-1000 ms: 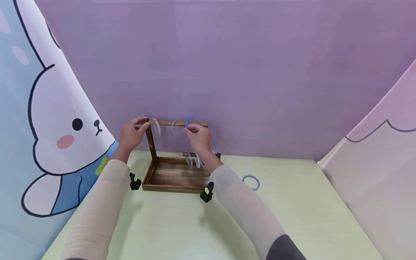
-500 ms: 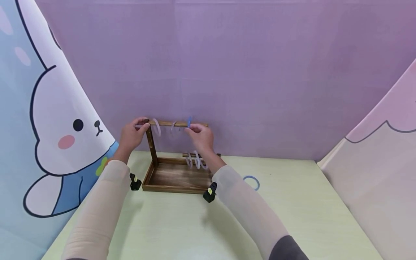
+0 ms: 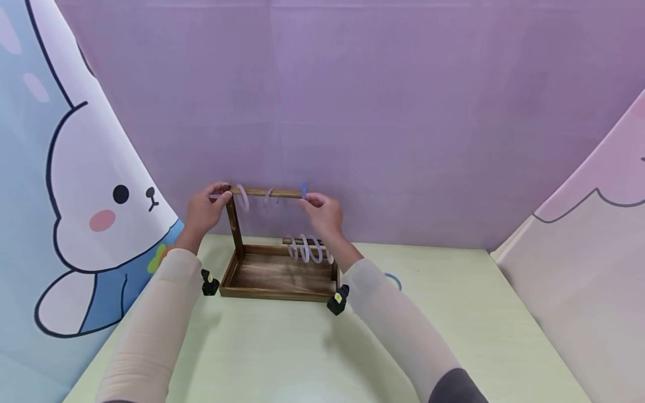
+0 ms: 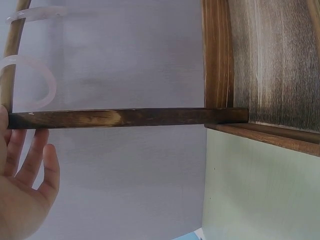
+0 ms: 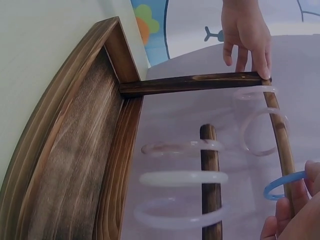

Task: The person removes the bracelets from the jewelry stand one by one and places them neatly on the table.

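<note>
A dark wooden bangle stand (image 3: 234,224) rises from a shallow tray base. At its upper left corner my left hand (image 3: 204,210) holds the post top between thumb and fingers. My right hand (image 3: 325,215) pinches a blue bangle (image 3: 304,189) that encircles the upper bar (image 3: 287,193) close to its right end. Two pale pink, translucent bangles, one of them a pink bangle (image 5: 260,131), hang farther left on this bar. Below, the shorter lower bar (image 5: 210,165) carries several bangles, among them a white bangle (image 5: 182,178). The right hand hides the upper bar's tip in the head view.
Another blue bangle (image 3: 395,280) lies on the pale table (image 3: 272,347) to the right, partly hidden by the right sleeve. A purple cloth (image 3: 403,140) hangs close behind the stand. A printed curtain (image 3: 101,168) borders the left side.
My right hand has moved right, sliding the blue bangle along the upper bar toward its right end. The left hand stays at the corner. The right sleeve now covers more of the table's bangle.
</note>
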{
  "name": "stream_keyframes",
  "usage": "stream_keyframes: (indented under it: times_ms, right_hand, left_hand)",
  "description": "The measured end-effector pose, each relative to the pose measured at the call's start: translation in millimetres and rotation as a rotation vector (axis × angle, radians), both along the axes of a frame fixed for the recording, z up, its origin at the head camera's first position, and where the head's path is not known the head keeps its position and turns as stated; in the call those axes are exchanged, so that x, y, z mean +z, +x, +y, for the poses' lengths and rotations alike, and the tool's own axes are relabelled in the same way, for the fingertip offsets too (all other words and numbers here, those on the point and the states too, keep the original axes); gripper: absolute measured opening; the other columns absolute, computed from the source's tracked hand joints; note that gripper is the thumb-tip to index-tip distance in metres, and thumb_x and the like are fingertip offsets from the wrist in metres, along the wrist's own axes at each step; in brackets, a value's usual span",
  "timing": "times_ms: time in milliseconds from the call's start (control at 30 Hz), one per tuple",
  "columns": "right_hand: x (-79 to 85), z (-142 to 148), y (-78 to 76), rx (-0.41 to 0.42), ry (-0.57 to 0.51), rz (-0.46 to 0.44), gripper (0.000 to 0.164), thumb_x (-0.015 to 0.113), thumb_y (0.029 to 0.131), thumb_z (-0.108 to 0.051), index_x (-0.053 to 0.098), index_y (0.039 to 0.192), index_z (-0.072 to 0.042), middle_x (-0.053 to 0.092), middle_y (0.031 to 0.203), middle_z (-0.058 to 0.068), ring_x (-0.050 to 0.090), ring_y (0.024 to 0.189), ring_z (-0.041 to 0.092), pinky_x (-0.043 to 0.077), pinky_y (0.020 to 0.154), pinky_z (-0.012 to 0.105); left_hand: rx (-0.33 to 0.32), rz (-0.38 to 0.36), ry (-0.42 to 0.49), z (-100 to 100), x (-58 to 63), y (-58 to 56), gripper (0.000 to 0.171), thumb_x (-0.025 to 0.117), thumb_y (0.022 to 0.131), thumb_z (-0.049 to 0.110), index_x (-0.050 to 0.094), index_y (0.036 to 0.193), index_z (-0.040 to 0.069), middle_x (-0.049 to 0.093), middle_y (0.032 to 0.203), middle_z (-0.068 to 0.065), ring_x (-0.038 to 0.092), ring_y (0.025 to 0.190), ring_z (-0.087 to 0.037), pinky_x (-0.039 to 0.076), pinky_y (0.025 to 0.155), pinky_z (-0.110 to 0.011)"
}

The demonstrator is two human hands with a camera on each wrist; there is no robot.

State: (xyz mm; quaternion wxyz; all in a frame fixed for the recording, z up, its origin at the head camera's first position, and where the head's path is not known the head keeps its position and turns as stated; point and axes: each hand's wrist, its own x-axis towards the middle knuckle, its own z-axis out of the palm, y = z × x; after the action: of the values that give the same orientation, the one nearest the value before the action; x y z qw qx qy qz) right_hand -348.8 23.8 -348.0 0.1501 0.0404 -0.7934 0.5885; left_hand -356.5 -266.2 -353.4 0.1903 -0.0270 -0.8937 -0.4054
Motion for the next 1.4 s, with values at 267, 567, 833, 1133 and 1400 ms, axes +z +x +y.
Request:
stream_keyframes:
  times_ms: [267,567,833,1133,1400]
  right_hand:
    - [-1.3,19.8,-3.4,-0.020,-0.023,-0.038,0.022,0.079,0.090,-0.028,0.080,0.105,-0.013,0.079,0.096,0.005,0.073,0.090,0.019,0.055,0.075,0.028]
    - [-1.2,39.6,-2.6,-0.022,-0.043,-0.052,0.024,0.080,0.089,-0.030,0.080,0.106,-0.013,0.078,0.099,0.005,0.071,0.092,0.019,0.053,0.075,0.027]
    - [-3.0,58.4,-4.4,-0.009,-0.055,-0.026,0.027,0.080,0.090,-0.028,0.079,0.109,-0.009,0.077,0.103,0.009,0.069,0.090,0.016,0.051,0.071,0.022]
    - [-7.9,81.3,-3.6,-0.002,-0.041,-0.023,0.025,0.078,0.091,-0.025,0.078,0.109,-0.008,0.076,0.103,0.011,0.065,0.089,0.014,0.049,0.071,0.022]
    - [-15.2,101.3,0.7,0.036,0.008,-0.001,0.025,0.079,0.090,-0.025,0.078,0.107,-0.007,0.074,0.095,0.005,0.063,0.083,0.011,0.049,0.068,0.020]
  left_hand:
    - [-0.016,-0.014,0.006,1.4,0.4,-0.2,0.051,0.048,0.107,0.044,0.055,0.143,0.008,0.059,0.138,-0.025,0.060,0.121,-0.044,0.052,0.098,-0.058]
    - [-0.007,-0.019,0.022,0.2,2.6,3.7,0.050,0.049,0.107,0.042,0.054,0.144,0.009,0.058,0.139,-0.024,0.059,0.121,-0.042,0.052,0.098,-0.056]
    - [0.004,0.009,0.006,-4.3,-0.7,4.2,0.049,0.049,0.107,0.040,0.055,0.143,0.007,0.059,0.138,-0.025,0.061,0.119,-0.043,0.053,0.096,-0.056]
    - [0.007,-0.006,0.020,-5.2,-0.9,4.0,0.052,0.048,0.107,0.043,0.055,0.143,0.008,0.059,0.138,-0.024,0.060,0.120,-0.043,0.053,0.097,-0.056]
    - [0.008,0.000,0.009,-5.7,-0.7,4.4,0.050,0.048,0.107,0.043,0.055,0.143,0.008,0.059,0.138,-0.024,0.060,0.121,-0.043,0.053,0.096,-0.056]
